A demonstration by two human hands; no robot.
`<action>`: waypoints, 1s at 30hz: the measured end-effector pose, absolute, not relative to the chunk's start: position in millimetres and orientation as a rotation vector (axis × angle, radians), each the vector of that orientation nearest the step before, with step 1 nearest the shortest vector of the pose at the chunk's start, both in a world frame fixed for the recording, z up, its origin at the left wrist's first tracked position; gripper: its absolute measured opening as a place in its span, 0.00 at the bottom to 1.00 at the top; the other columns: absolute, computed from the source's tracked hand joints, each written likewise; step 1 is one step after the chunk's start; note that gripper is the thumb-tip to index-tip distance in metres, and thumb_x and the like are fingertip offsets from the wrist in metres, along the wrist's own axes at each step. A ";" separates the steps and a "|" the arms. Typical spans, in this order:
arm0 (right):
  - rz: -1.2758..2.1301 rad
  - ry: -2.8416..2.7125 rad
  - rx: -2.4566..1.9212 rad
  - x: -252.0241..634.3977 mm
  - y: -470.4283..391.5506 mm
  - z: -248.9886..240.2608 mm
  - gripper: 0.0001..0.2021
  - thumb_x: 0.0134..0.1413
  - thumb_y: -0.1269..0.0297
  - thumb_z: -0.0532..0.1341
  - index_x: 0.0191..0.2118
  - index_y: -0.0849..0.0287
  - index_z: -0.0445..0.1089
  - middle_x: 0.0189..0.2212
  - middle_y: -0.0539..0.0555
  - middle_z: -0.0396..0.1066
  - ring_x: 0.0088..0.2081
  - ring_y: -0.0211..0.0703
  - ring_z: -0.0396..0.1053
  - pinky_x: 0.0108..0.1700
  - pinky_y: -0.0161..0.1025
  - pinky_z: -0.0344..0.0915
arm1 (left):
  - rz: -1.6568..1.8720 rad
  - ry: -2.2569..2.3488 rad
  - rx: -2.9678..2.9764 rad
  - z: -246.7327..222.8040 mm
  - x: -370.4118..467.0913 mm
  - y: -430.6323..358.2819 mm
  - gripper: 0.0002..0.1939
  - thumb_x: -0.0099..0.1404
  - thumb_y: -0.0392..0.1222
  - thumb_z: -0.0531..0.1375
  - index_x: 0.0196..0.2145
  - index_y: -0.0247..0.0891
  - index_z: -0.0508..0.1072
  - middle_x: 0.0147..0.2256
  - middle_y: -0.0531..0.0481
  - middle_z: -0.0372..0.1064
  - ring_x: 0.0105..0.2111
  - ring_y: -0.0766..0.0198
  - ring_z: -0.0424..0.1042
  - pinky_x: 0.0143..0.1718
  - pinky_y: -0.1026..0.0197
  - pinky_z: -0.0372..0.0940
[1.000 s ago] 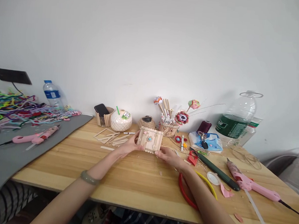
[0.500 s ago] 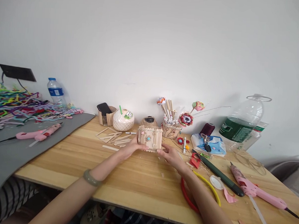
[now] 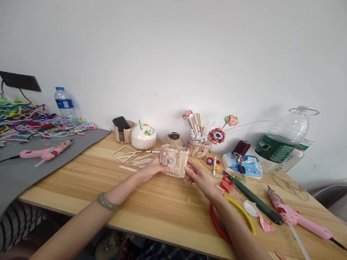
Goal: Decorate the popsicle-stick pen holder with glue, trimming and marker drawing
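Between my two hands is a small popsicle-stick box (image 3: 178, 158), its front wall decorated with a pink bead, a blue-centred flower and a pale heart shape. My left hand (image 3: 154, 169) is closed on the box's left side, thumb across the lower front. At the lower right edge, my right hand (image 3: 196, 177) grips it with thumb and bent fingers; the fingertips behind are hidden. A twine ball (image 3: 173, 138) stands just behind the box. Loose popsicle sticks (image 3: 133, 156) lie to the left of it.
A wrapped coconut (image 3: 143, 137) and a stick holder with a phone (image 3: 121, 124) stand at the back. Pliers (image 3: 250, 217), a dark green tool (image 3: 259, 201), a pink glue gun (image 3: 297, 218) and a large bottle (image 3: 280, 143) are on the right. Another glue gun (image 3: 48, 151) lies left.
The box has turned and tipped slightly in my hands, so more of its top rim shows. My right hand has shifted a little at the lower right edge.
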State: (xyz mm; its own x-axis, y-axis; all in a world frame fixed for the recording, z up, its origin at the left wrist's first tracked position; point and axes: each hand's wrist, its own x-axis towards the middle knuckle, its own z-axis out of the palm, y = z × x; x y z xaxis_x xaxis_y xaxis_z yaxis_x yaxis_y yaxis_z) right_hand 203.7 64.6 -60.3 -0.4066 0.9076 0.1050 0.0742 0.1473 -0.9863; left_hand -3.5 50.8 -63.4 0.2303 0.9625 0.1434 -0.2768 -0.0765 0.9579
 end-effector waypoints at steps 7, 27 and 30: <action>1.475 -1.472 -1.074 212.9 76.4 -70.8 0.11 0.62 0.60 0.56 0.43 0.63 0.66 0.32 0.50 0.69 0.25 0.33 0.67 0.26 0.34 0.67 | 1.282 0.799 1.208 -65.3 -3.6 55.3 0.30 0.45 0.35 0.70 0.47 0.36 0.69 0.43 0.42 0.74 0.46 0.49 0.71 0.51 0.47 0.60; 1.436 -1.153 -0.603 242.1 89.5 -51.2 0.10 0.62 0.61 0.56 0.39 0.64 0.67 0.27 0.47 0.67 0.20 0.29 0.63 0.19 0.28 0.62 | 1.389 1.026 1.254 -61.8 -6.1 57.1 0.36 0.41 0.36 0.71 0.50 0.37 0.67 0.51 0.42 0.69 0.51 0.50 0.66 0.55 0.50 0.57; 1.238 -1.047 -0.599 260.8 98.6 -47.4 0.10 0.62 0.61 0.55 0.39 0.63 0.66 0.26 0.46 0.66 0.19 0.28 0.61 0.18 0.27 0.60 | 1.377 1.017 1.274 -60.9 -6.4 56.2 0.32 0.43 0.37 0.70 0.48 0.37 0.69 0.49 0.43 0.70 0.50 0.51 0.67 0.54 0.51 0.59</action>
